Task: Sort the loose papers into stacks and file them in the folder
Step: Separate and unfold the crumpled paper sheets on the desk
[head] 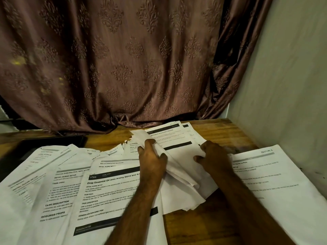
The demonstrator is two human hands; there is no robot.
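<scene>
Head view: left hand (152, 159) grips folded sheets (177, 175) (right hand (212, 156) alongside).

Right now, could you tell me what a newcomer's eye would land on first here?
Both hands at centre: the left hand grips a bunch of folded sheets, the right hand rests on them. Printed papers fan across the wooden table, under a brown patterned curtain.
</scene>
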